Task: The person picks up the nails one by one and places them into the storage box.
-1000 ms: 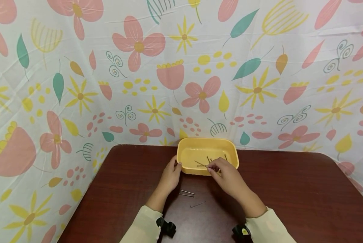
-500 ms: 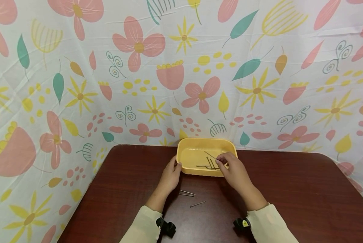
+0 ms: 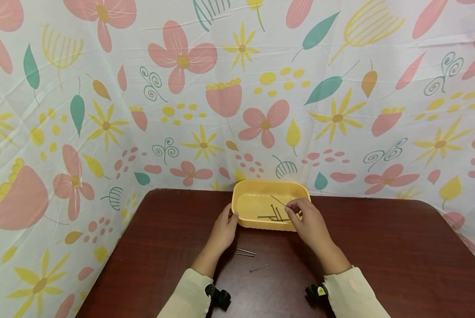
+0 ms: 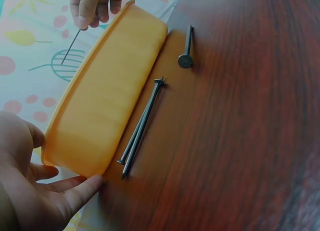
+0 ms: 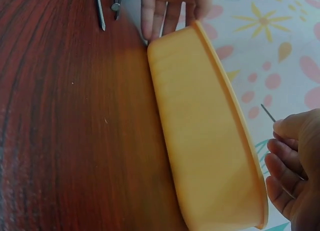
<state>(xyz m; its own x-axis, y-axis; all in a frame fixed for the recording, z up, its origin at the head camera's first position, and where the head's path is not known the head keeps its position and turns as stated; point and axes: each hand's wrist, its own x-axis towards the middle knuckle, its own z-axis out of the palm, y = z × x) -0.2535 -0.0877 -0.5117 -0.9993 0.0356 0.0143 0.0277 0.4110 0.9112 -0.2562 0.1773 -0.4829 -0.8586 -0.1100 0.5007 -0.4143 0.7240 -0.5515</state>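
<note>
A yellow plastic tray (image 3: 257, 224) stands at the table's far edge with several nails (image 3: 266, 217) lying inside. My left hand (image 3: 223, 229) grips its left end, thumb at the rim and fingers around the corner, as the left wrist view shows. Over the tray's right part, my right hand (image 3: 311, 223) pinches a thin nail (image 3: 278, 201) between thumb and forefinger. The nail's free end points up and left, above the rim in the right wrist view. Two nails (image 4: 141, 128) lie together on the table before the tray, and a single nail (image 4: 187, 46) lies apart from them.
The dark brown table (image 3: 380, 247) has a glossy wood grain. A white cloth (image 3: 229, 145) printed with flowers and leaves hangs right behind the table and along its left side.
My right hand has moved a little right and upward over the tray with the nail pinched, uncovering more nails inside. It barely moves in the last half second. My left hand stays at the tray.
</note>
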